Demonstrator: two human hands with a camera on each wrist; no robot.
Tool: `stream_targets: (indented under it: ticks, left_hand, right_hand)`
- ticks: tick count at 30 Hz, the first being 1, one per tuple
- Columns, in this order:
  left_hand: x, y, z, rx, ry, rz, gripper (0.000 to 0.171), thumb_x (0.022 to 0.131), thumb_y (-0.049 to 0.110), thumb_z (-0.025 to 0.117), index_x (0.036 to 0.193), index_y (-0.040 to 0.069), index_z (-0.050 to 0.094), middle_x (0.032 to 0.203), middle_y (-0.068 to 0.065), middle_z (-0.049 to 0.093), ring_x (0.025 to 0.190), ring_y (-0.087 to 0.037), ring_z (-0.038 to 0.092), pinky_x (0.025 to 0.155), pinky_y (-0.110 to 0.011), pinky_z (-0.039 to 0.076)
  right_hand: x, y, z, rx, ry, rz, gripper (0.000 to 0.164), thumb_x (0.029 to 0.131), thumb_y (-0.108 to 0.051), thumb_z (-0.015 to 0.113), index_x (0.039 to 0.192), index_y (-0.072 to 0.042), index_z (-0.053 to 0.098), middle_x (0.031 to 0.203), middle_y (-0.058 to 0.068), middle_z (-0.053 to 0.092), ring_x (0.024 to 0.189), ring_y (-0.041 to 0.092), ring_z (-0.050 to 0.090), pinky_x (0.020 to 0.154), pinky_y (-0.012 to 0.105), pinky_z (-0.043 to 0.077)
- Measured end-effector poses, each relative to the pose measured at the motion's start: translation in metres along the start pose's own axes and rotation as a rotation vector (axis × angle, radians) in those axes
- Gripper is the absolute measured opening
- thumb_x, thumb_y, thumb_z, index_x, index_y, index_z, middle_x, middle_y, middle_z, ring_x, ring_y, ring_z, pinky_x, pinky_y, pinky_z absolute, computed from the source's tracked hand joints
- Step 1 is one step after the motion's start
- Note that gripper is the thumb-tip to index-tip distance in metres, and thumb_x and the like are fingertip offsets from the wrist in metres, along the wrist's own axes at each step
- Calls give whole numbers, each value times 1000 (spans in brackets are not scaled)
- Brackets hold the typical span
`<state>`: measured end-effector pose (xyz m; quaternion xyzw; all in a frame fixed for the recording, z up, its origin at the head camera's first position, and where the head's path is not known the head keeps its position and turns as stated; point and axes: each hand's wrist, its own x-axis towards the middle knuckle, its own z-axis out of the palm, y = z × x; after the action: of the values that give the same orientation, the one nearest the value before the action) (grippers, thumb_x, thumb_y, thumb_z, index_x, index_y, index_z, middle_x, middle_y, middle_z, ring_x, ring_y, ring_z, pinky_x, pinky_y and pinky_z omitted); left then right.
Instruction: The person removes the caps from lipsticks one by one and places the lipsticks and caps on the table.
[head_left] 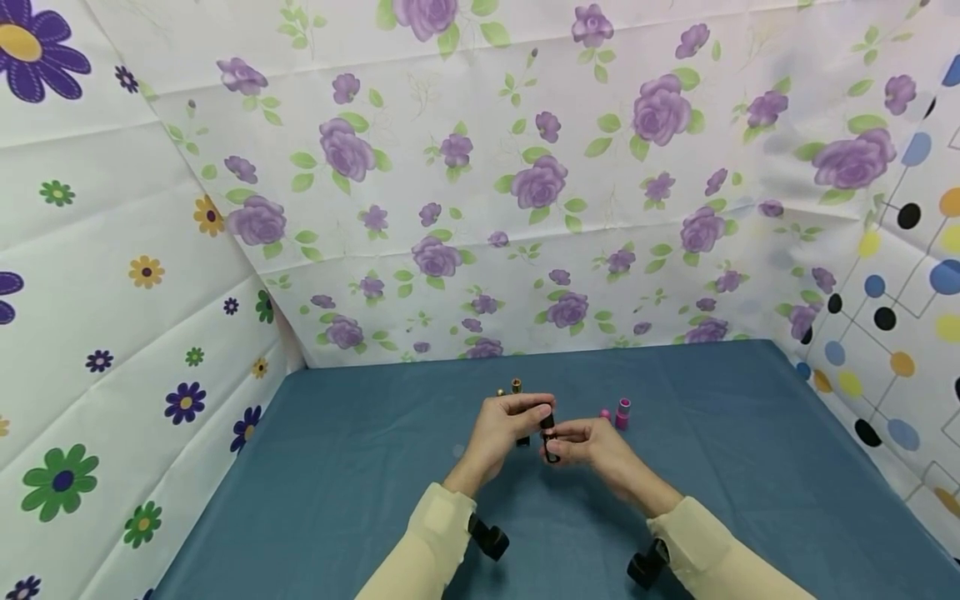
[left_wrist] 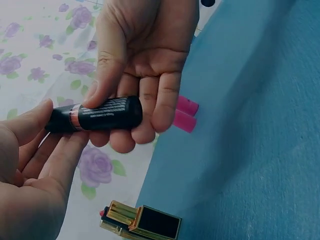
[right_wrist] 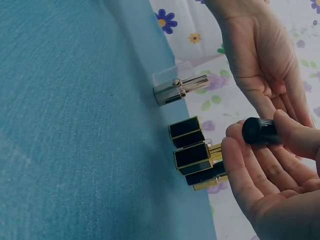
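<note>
A black lipstick [left_wrist: 111, 114] is held between both hands above the table. My left hand [head_left: 501, 429] pinches its upper end, thumb on one side and fingers on the other. The right hand [head_left: 596, 450] grips the other end, which carries small white print, with thumb and fingers. Between the two black parts a pinkish band shows in the left wrist view. In the right wrist view the round black end [right_wrist: 257, 131] sticks out past the right fingers, and the left hand [right_wrist: 265, 60] reaches in from above.
Black-and-gold lipsticks [right_wrist: 192, 160] stand on the blue cloth [head_left: 360, 467] near the left hand. Beside them is a silver lipstick [right_wrist: 167, 93] with a clear cap. A pink lipstick [head_left: 622, 414] and its cap stand beyond the right hand. Flowered sheets [head_left: 465, 208] enclose the table.
</note>
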<state>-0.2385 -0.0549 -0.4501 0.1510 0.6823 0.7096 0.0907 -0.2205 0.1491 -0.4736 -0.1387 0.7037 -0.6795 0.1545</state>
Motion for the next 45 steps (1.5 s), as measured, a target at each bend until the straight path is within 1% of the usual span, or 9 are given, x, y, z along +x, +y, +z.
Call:
stream_targets:
  ticks: [4, 9, 17, 25, 32, 34, 39, 41, 45]
  left_hand:
    - [3, 2, 0, -29, -15, -19, 33, 100, 16, 73, 130, 2, 73, 126, -13, 73, 114, -24, 71, 99, -39, 57]
    - [6, 0, -2, -27, -28, -30, 34, 100, 16, 73, 131, 1, 72, 126, -15, 73, 114, -24, 71, 100, -40, 57]
    - [8, 3, -3, -9, -7, -51, 31, 99, 14, 74, 127, 2, 75, 122, -12, 75, 113, -23, 72, 97, -38, 58]
    - [8, 2, -2, -27, 9, -65, 33, 98, 12, 74, 128, -2, 72, 120, -12, 75, 113, -24, 72, 96, -38, 59]
    - [6, -1, -2, -55, 45, -84, 32, 98, 10, 74, 128, -1, 73, 120, -14, 75, 112, -23, 72, 96, -37, 59]
    - [6, 0, -4, -63, 77, -85, 32, 98, 11, 74, 128, -1, 73, 120, -14, 75, 111, -23, 73, 97, -38, 58]
    - [10, 6, -14, -80, 181, -43, 34, 99, 14, 74, 130, 0, 72, 122, -14, 74, 112, -22, 72, 98, -38, 58]
    - [11, 9, -18, -75, 183, -33, 35, 99, 14, 74, 131, 1, 72, 123, -14, 74, 114, -22, 72, 98, -37, 58]
    - [10, 9, -22, -51, 147, -51, 37, 99, 13, 73, 134, 3, 70, 125, -14, 73, 117, -23, 70, 100, -39, 56]
  right_hand:
    - [2, 0, 0, 36, 14, 23, 48, 100, -16, 74, 135, 13, 62, 118, 26, 73, 104, 26, 75, 96, 51, 58]
    - [2, 0, 0, 10, 22, 9, 48, 100, -18, 73, 135, 14, 62, 116, 25, 74, 102, 26, 76, 94, 49, 59]
    - [1, -2, 2, -8, 29, 6, 48, 100, -19, 73, 134, 13, 63, 114, 23, 75, 101, 28, 76, 95, 52, 58]
    - [2, 1, 2, -8, 26, 5, 46, 99, -17, 74, 133, 14, 63, 111, 20, 76, 99, 27, 76, 92, 50, 59]
    - [2, 5, 8, -79, 83, -19, 41, 98, -12, 75, 127, 15, 66, 105, 19, 77, 92, 27, 76, 89, 53, 60]
    - [2, 6, 11, -131, 110, -15, 37, 97, -11, 76, 123, 13, 70, 100, 17, 78, 88, 26, 76, 85, 52, 61]
    - [-2, 13, 15, -215, 142, 53, 29, 93, -10, 80, 115, 8, 75, 94, 12, 78, 80, 24, 74, 77, 46, 62]
    - [-3, 15, 14, -203, 150, 64, 30, 93, -11, 80, 116, 8, 74, 96, 13, 78, 80, 24, 74, 78, 45, 62]
    - [-1, 14, 10, -186, 151, 36, 35, 96, -13, 77, 122, 9, 71, 101, 14, 78, 85, 26, 74, 84, 47, 61]
